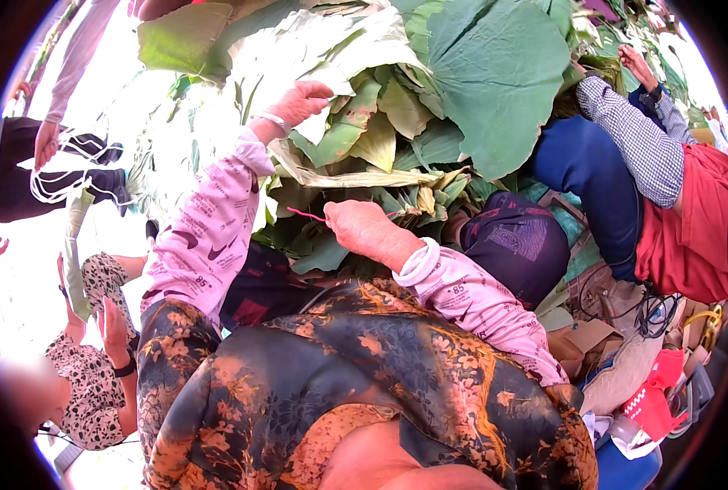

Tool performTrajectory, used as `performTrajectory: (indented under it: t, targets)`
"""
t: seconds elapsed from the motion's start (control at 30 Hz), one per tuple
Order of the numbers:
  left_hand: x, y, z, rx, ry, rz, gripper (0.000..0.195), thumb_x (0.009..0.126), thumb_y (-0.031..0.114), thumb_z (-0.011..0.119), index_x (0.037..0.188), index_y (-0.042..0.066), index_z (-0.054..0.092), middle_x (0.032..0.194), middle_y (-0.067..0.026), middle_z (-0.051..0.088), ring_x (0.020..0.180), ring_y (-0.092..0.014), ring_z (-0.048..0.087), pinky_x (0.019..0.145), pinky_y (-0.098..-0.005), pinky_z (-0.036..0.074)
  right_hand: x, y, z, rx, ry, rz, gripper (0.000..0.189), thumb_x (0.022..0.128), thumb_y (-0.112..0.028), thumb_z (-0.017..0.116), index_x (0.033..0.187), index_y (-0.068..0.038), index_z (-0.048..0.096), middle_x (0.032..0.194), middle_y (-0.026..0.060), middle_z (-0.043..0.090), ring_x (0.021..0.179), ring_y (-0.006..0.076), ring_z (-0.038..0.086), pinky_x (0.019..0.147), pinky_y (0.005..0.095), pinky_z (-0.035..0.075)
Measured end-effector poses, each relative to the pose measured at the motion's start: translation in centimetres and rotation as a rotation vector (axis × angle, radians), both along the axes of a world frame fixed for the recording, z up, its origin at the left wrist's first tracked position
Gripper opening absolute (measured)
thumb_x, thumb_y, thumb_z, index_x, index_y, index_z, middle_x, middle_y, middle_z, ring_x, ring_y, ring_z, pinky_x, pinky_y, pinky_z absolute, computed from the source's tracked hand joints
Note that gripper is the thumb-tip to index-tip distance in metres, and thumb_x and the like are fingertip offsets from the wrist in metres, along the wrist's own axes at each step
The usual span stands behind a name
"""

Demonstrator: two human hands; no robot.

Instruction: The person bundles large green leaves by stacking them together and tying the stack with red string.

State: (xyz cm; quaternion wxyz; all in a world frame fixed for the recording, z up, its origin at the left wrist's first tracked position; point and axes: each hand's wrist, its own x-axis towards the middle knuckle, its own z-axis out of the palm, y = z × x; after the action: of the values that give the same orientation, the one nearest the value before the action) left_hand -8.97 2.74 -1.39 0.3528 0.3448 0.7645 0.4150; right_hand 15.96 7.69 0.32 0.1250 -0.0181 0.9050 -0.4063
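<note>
A large heap of lotus leaves [492,79] lies before me, green on the right and washed out by bright light on the left. Over its pale, overlapping leaves [333,46] reaches my left hand [297,103], its fingers loosely bent and nothing visible in them. My right hand [370,231] is closed in front of my lap, pinching a thin pink string [306,214]. One end of the string sticks out to the left of the fingers. Below the left hand, a dry yellowish leaf [373,178] lies folded across the front of the heap. Cut leaf edges hang beside it.
To the right sits a person with a checked sleeve [636,138] and blue trousers [584,177]. Cables [655,315], cardboard [584,343] and a red cloth [651,401] lie there. At left, one person's hand [46,144] holds white cords [64,177]; another wears a patterned top [94,395].
</note>
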Motion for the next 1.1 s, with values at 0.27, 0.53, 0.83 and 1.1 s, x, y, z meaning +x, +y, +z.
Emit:
performTrajectory:
  t: [0.27, 0.53, 0.83, 1.1]
  targets:
    - [-0.3, 4.5, -1.9, -0.095, 0.299, -0.035, 0.025, 0.082, 0.009, 0.059, 0.105, 0.003, 0.062, 0.096, -0.0059, 0.066, 0.086, -0.013, 0.058, 0.079, -0.0276, 0.047, 0.3, -0.4, 0.3, -0.001, -0.001, 0.007, 0.018, 0.085, -0.02, 0.052, 0.084, -0.003, 0.053, 0.075, 0.0182, 0.06, 0.078, 0.0373, 0.059, 0.066, 0.0471, 0.045]
    - [-14.3, -14.9, -8.4, -0.201, 0.516, 0.736, 0.023, 0.074, 0.007, 0.059, 0.096, 0.002, 0.067, 0.09, -0.0141, 0.068, 0.085, -0.024, 0.065, 0.08, -0.0301, 0.049, -0.1, -0.5, 1.0, -0.018, -0.054, 0.016, 0.016, 0.087, -0.02, 0.049, 0.09, -0.005, 0.053, 0.08, 0.0183, 0.061, 0.08, 0.0373, 0.059, 0.066, 0.0473, 0.045]
    - [-9.1, -19.5, -15.0, -0.692, 0.633, 0.266, 0.037, 0.068, 0.018, 0.072, 0.099, 0.002, 0.062, 0.091, -0.015, 0.065, 0.085, -0.026, 0.063, 0.078, -0.0347, 0.05, -0.7, -0.9, 1.2, 0.072, -0.04, 0.019, 0.013, 0.086, -0.018, 0.051, 0.085, -0.004, 0.051, 0.074, 0.0178, 0.06, 0.075, 0.0373, 0.059, 0.063, 0.0472, 0.045]
    - [-7.3, -16.2, -10.8, -0.539, 0.799, 0.498, 0.017, 0.081, 0.012, 0.052, 0.091, 0.005, 0.064, 0.082, -0.017, 0.064, 0.079, -0.033, 0.062, 0.072, -0.0403, 0.048, -1.4, -1.1, 2.2, 0.117, -0.054, -0.02, 0.013, 0.087, -0.018, 0.051, 0.084, -0.006, 0.051, 0.074, 0.0178, 0.061, 0.075, 0.0388, 0.059, 0.064, 0.0476, 0.045]
